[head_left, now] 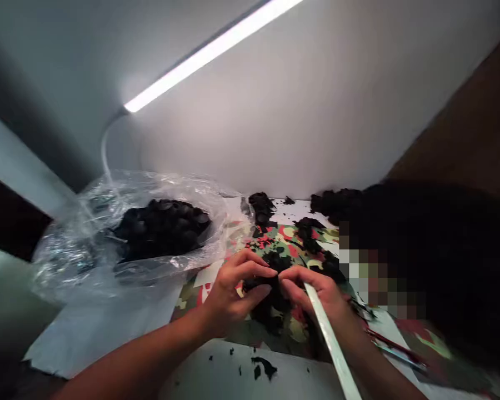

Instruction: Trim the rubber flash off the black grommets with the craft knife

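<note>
My left hand (237, 289) is closed over the camouflage-patterned mat, its thumb and fingers pinching a small dark piece (260, 282). Against the far side of that piece, my right hand (312, 286) works with its fingertips close to those of the left. Held in the right hand is a long, flat, white-handled tool (331, 340) that slants back toward me; its working end is hidden by the fingers. Beneath both hands lie black scraps (270, 319) on the camouflage mat (241, 333).
At the left, an open clear plastic bag (216, 253) holds many black rounded pieces (162, 225). More black heaps (261, 206) lie at the back by the wall. A strip lamp (212, 55) shines overhead. Slim tools (395, 344) rest at the right, near a dark pixelated area.
</note>
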`<state>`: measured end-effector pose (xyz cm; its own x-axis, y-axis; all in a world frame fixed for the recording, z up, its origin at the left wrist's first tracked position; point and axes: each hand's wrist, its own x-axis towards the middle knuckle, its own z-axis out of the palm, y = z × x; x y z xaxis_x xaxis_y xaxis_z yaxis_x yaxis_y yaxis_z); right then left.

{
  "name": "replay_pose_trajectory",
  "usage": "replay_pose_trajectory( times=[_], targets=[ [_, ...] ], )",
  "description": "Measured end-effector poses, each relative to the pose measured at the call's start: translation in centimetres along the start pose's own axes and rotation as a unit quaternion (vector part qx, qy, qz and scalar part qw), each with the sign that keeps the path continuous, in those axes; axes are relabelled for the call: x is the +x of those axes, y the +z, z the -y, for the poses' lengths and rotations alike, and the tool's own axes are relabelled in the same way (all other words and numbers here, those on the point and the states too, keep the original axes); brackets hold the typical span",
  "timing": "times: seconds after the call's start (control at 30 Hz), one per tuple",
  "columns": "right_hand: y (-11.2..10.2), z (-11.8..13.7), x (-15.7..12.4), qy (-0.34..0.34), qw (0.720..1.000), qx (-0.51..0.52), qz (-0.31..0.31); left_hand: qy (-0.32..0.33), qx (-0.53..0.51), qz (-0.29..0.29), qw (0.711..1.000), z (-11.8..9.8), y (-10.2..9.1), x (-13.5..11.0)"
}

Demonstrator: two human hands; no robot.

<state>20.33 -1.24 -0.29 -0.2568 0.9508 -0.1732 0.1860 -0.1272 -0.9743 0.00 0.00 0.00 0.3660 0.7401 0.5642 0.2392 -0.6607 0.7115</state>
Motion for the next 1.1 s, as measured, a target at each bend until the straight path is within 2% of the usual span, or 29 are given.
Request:
replay_pose_trajectory(
  times=[0.03, 0.1, 0.17, 0.2, 0.3, 0.33, 0.4, 0.47, 0.53, 0.57, 0.63, 0.73, 0.8, 0.87, 0.97, 1.03, 1.1],
  targets=[
    [-0.6, -0.1, 0.0, -0.019, 0.999, -0.019, -0.040, 0.054, 0.043, -0.021, 0.997, -0.3, -0.3, 0.2],
    [-2.0, -0.4, 0.3, -0.058, 0.991, -0.048, -0.109, 0.112, 0.144, -0.062, 0.981, -1.0, -1.5, 0.7],
    [-3.7, -0.7, 1.0, -0.097, 0.974, -0.071, -0.191, 0.138, 0.290, -0.119, 0.939, -1.6, -3.9, 1.4],
    [-4.8, -0.8, 1.4, -0.114, 0.965, -0.073, -0.226, 0.119, 0.366, -0.148, 0.911, -1.8, -5.6, 1.8],
    [-8.2, -1.0, 2.2, -0.140, 0.938, -0.099, -0.301, -0.046, 0.517, -0.208, 0.829, -1.1, -11.8, 2.3],
    [-9.2, -1.1, 2.4, -0.138, 0.933, -0.118, -0.311, -0.110, 0.542, -0.206, 0.807, -0.3, -13.7, 2.3],
    [-10.9, -1.5, 2.5, -0.116, 0.928, -0.174, -0.307, -0.210, 0.550, -0.144, 0.795, 1.4, -16.7, 2.2],
    [-11.9, -1.9, 2.7, -0.088, 0.924, -0.235, -0.289, -0.235, 0.562, -0.125, 0.783, 2.5, -18.0, 2.1],
    [-12.0, -2.4, 2.9, -0.066, 0.920, -0.276, -0.271, -0.189, 0.569, -0.145, 0.787, 2.3, -17.4, 2.3],
    [-11.9, -2.7, 3.0, -0.058, 0.918, -0.291, -0.263, -0.147, 0.560, -0.148, 0.802, 1.6, -16.4, 2.5],
    [-11.6, -2.9, 3.1, -0.050, 0.913, -0.322, -0.247, -0.034, 0.499, -0.160, 0.851, -0.2, -13.5, 2.9],
    [-11.4, -2.9, 2.9, -0.060, 0.902, -0.359, -0.231, 0.072, 0.354, -0.089, 0.928, -2.3, -8.1, 3.3],
    [-11.5, -2.8, 2.5, -0.081, 0.901, -0.378, -0.196, 0.111, 0.290, -0.029, 0.950, -2.6, -4.8, 3.0],
    [-11.7, -2.6, 2.1, -0.106, 0.903, -0.391, -0.145, 0.118, 0.248, 0.042, 0.961, -2.2, -2.2, 2.5],
    [-11.8, -2.4, 1.9, -0.128, 0.901, -0.402, -0.102, 0.065, 0.210, 0.119, 0.968, -0.9, 0.2, 1.7],
    [-11.6, -2.1, 1.8, -0.136, 0.898, -0.404, -0.106, 0.009, 0.171, 0.135, 0.976, -0.3, 1.1, 1.4],
    [-11.0, -1.6, 1.8, -0.157, 0.907, -0.374, -0.115, -0.055, 0.111, 0.135, 0.983, 0.1, 1.8, 1.4]
  ],
)
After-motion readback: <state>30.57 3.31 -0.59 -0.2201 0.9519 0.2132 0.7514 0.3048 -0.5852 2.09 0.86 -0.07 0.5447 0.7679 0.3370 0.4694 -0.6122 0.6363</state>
